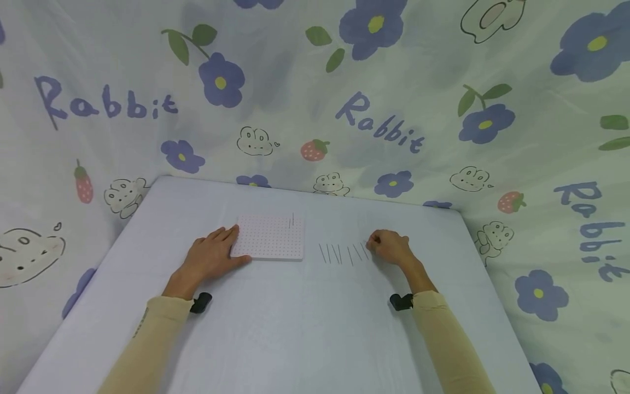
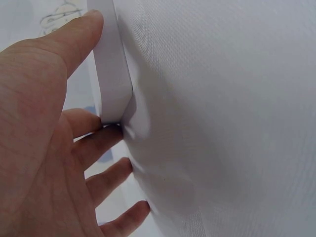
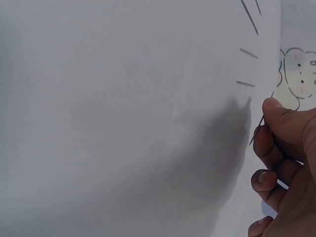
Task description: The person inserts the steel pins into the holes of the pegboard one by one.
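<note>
My left hand (image 1: pixel 213 253) lies at the left side of a white pegboard (image 1: pixel 268 238) dotted with small holes. Its fingers are spread and fairly straight, the thumb along the near edge and fingertips at the corner. In the left wrist view the board's thick side wall (image 2: pixel 112 64) shows between thumb and fingers. Two thin dark needles stand near the board's far right corner. Between thumb and index finger, my right hand (image 1: pixel 390 246) pinches a thin dark needle (image 3: pixel 256 133), above the tabletop at the right end of a row of needles.
The row of several loose needles (image 1: pixel 322 253) lies on the white tabletop (image 1: pixel 305 328) right of the board. Behind and beside the table hangs a printed cloth (image 1: pixel 285 98) with flowers and rabbits. A black wrist camera is on each sleeve cuff.
</note>
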Tool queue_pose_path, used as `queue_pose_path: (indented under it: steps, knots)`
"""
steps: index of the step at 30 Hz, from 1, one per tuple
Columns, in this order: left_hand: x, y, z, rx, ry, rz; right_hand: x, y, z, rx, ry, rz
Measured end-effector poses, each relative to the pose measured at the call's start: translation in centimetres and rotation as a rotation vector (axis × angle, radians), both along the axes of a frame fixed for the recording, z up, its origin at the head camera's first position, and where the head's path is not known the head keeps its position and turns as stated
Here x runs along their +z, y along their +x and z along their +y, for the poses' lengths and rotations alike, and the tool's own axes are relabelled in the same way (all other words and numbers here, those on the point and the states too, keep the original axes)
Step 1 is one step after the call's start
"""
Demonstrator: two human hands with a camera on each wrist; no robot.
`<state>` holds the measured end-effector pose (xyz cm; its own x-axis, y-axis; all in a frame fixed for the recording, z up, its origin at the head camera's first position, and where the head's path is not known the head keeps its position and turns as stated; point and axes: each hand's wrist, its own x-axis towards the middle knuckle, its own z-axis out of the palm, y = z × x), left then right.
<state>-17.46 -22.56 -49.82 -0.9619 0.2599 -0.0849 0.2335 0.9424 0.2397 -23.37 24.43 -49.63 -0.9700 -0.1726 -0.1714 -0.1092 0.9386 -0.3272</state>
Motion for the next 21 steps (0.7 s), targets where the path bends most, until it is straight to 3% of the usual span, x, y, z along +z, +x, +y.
queue_pose_path:
  steps: [21]
  knots:
    - [0.0, 0.1, 0.0, 0.007, 0.014, 0.001, 3.4, -1.0, -3.9, 0.045, -0.197, 0.154]
